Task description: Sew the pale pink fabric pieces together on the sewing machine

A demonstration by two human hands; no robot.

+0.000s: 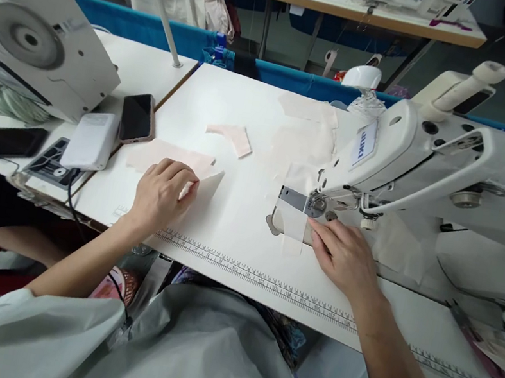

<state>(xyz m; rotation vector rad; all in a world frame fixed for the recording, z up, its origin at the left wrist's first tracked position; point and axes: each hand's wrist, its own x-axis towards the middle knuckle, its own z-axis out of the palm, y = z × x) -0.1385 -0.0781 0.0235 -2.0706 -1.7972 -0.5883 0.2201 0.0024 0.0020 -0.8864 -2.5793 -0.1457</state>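
My left hand is closed in a pinch on the lifted corner of a thin pale fabric piece, above the white table. Under and beside that hand lies a pale pink fabric piece. My right hand lies with its fingers stretched out, fingertips at the right edge of a whitish fabric strip. This strip crosses the metal plate of the sewing machine, just in front of the presser foot. What is under the right palm is hidden.
A small pink cut piece and more pale fabric lie on the table. Phones, a white box and another machine stand left. Dark-tipped snips lie right. A printed ruler runs along the front edge.
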